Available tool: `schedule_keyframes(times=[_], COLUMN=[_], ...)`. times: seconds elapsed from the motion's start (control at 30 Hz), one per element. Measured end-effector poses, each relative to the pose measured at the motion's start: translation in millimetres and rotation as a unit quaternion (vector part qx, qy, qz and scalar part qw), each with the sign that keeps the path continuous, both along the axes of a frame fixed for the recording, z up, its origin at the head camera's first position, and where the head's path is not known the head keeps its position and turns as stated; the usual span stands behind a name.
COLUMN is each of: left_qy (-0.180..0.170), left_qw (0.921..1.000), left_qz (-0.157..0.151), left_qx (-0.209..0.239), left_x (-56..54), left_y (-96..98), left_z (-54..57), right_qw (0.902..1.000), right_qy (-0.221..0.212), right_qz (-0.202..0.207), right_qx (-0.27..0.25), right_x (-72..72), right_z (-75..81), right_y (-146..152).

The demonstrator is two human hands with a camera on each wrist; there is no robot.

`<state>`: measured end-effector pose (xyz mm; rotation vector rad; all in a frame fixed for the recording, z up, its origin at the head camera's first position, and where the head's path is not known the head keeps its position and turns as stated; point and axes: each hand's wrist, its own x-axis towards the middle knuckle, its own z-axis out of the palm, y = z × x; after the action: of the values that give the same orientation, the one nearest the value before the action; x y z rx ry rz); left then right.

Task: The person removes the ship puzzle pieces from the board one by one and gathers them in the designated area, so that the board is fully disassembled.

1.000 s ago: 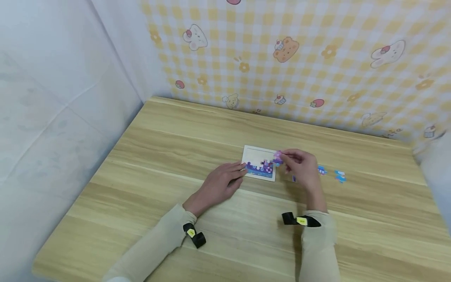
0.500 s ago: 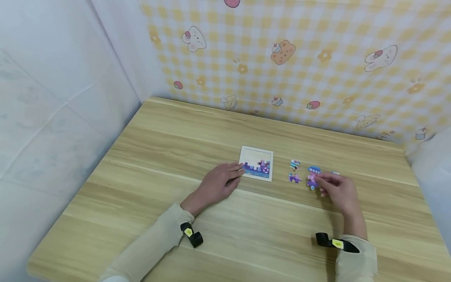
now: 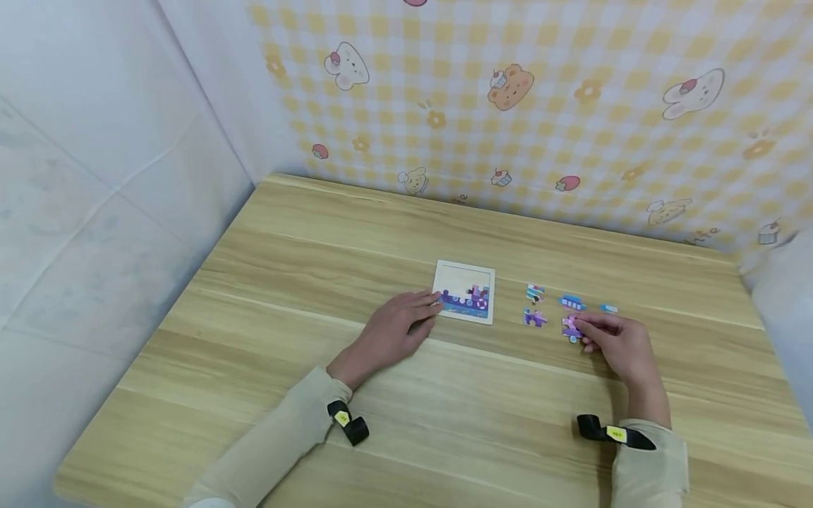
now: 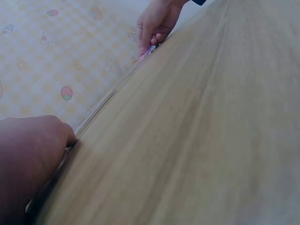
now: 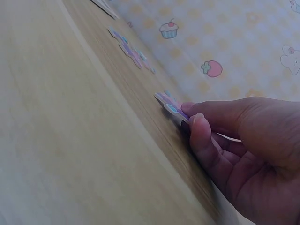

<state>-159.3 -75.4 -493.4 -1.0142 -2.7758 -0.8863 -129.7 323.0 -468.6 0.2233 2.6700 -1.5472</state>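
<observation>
My right hand (image 3: 619, 346) pinches a pink and purple puzzle piece (image 3: 569, 330) between thumb and fingers, close over the table among the loose pieces. The right wrist view shows that piece (image 5: 169, 106) tilted, its edge at the thumb and fingertips. Fingers of my left hand (image 3: 401, 328) lie on the left edge of a white-framed puzzle board (image 3: 466, 267). Joined pieces (image 3: 464, 302) fill the board's lower part with a purple boat and blue water; bare backing shows above. In the left wrist view, the left hand (image 4: 33, 161) hides most of the board.
Between board and right hand lie a striped puzzle piece (image 3: 535, 293) and a purple piece (image 3: 535, 318). A blue piece with windows (image 3: 572, 303) and a small blue-white piece (image 3: 609, 308) sit behind the right hand. A checked cloth (image 3: 444, 148) hangs behind the table.
My right hand has moved right, from the board's right edge to the loose pieces, carrying the pink and purple puzzle piece lower. The left hand stays on the board's edge.
</observation>
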Motion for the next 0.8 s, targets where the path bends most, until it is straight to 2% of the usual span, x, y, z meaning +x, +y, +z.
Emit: schedule_keyframes(times=[0.37, 0.8], left_qy=[-0.004, -0.006], left_qw=[1.0000, 1.0000], left_qz=[0.000, 0.004], left_qx=[-0.005, -0.004], left_x=[0.1, 0.3], left_y=[0.7, 1.6], left_z=[1.7, 2.2], right_qw=[0.9998, 0.9999], right_qy=[-0.018, -0.014], right_qz=[-0.002, -0.004], right_qx=[0.004, 0.003], right_x=[-1.6, -2.9], right_z=[1.6, 0.3], right_y=[0.5, -0.4])
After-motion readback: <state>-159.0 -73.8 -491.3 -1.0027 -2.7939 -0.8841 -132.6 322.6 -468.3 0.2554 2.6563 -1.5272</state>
